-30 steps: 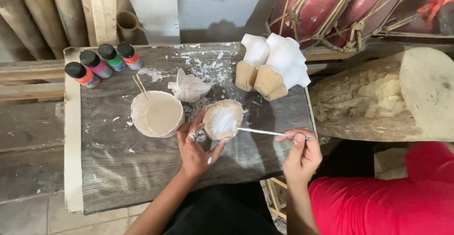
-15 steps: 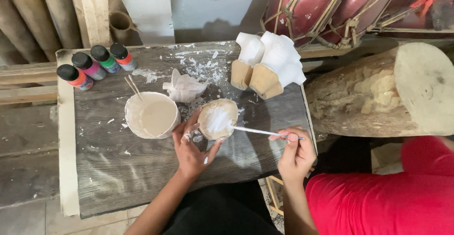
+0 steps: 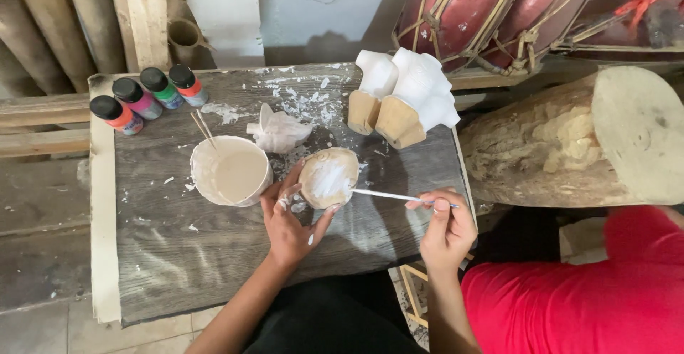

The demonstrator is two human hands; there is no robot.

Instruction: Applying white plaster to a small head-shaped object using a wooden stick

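My left hand [image 3: 288,218] grips a small rounded wooden piece [image 3: 328,177] whose upper face is partly coated in white paint. It is held just above the grey wooden table [image 3: 178,254]. My right hand [image 3: 445,229] pinches a thin white-handled brush [image 3: 388,195], and its tip touches the right edge of the piece. A bowl of off-white paint [image 3: 231,172] with two sticks leaning in it stands to the left of my left hand.
Several small paint bottles [image 3: 146,96] stand at the table's back left. A crumpled white rag [image 3: 280,131] lies behind the bowl. Two white-painted carved pieces [image 3: 402,97] lie at the back right. A log [image 3: 584,140] and red drums [image 3: 491,12] sit to the right.
Both hands stay where they were; the brush tip has shifted slightly across the piece's white face. The camera view drifted a little.
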